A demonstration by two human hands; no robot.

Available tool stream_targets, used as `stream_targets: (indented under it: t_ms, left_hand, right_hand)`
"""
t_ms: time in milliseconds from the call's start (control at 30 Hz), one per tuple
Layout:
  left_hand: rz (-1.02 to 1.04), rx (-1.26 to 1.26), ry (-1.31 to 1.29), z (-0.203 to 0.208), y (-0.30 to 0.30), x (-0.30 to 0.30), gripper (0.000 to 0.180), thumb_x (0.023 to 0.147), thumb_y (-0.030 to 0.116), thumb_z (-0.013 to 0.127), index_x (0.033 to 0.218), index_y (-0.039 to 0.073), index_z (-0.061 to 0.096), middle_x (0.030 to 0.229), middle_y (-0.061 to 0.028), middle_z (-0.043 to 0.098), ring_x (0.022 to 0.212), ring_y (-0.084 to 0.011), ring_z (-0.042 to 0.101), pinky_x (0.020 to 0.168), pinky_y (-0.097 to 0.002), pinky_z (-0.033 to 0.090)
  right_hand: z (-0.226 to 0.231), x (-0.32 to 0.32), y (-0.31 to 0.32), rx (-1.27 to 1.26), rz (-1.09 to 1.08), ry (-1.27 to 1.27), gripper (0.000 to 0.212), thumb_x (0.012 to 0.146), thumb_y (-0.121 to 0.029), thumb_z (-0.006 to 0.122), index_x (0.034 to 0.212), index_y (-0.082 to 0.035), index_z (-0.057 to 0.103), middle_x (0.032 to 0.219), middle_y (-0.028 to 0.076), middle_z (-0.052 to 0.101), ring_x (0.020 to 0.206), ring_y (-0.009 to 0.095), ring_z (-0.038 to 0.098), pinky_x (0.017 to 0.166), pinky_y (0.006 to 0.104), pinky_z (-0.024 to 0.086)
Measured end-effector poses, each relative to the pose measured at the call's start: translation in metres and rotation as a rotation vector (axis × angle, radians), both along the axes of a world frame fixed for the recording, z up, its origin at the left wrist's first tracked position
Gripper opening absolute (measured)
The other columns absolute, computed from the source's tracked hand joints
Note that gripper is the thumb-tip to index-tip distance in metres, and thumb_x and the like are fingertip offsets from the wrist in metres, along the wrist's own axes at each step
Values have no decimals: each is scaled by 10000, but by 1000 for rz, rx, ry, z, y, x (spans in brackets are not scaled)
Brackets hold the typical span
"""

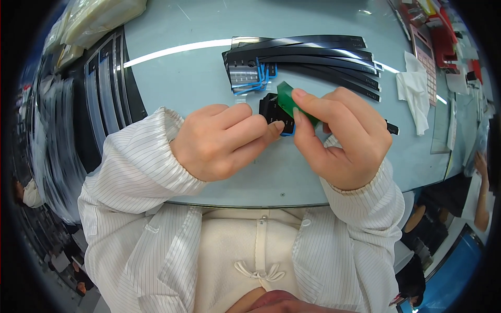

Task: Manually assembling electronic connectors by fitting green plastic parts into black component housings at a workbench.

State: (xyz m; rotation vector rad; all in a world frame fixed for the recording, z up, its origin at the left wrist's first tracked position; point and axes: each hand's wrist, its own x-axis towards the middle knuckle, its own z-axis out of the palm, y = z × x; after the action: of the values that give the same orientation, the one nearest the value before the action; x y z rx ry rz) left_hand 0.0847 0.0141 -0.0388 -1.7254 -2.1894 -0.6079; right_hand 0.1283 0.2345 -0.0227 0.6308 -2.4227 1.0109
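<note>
In my right hand [347, 133] is a flat green plastic scraper [286, 98], pinched between thumb and fingers. Its edge lies against the wide end of a black strip [271, 110] with small white marks and a blue edge. My left hand [227, 138] is closed, its fingertips pressing on that same end from the left. The strip passes beneath my right hand, which hides its middle; the far tip shows again at the right. Beyond my hands lies a fanned pile of similar black strips [313, 55], with blue-edged clear film at their wide ends.
Long clear and dark strips [104, 88] lie at the table's left, with plastic-wrapped packs [102, 23] behind them. At the right are a crumpled white cloth [415, 94] and a pink calculator [424, 55]. The pale table [250, 182] ends right in front of me.
</note>
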Motion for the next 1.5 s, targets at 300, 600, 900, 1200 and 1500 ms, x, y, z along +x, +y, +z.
stream_targets:
  t_ms: [300,600,900,1200,1500]
  left_hand:
    - [21,217,-231,-4,2,-3,353,671,131,874,991,27,767,797,-38,589,565,-153,504,460,-284,409]
    - [424,102,-272,4,-14,-32,595,665,84,875,1222,19,676,1189,-143,674,1067,-331,615,917,-403,521]
    - [406,117,-296,2,-11,-34,577,719,88,844,1261,29,652,1058,-152,720,976,-334,676,878,-405,535]
    - [340,206,-86,8,-12,-34,612,714,51,844,1289,-3,642,1086,-158,725,951,-321,682,861,-381,536]
    - [525,-188,-295,11,-95,-96,782,730,34,834,1448,166,552,1092,-128,699,1008,-325,643,904,-415,496]
  right_hand:
    - [3,0,6,-135,-127,118,307,748,126,728,1046,56,727,804,97,692,614,109,568,512,221,427]
    - [4,3,7,-214,-209,71,293,758,124,716,1042,55,726,820,97,696,634,110,570,540,224,434]
    - [2,3,3,-229,-200,24,301,761,90,746,1053,13,738,756,71,662,608,112,592,532,225,465]
    - [-7,0,3,-265,-193,87,305,763,88,744,1059,14,736,731,67,655,576,104,587,494,213,461]
    - [-13,-4,9,-273,-243,129,258,771,48,743,1024,-3,743,710,58,630,529,115,561,463,231,449]
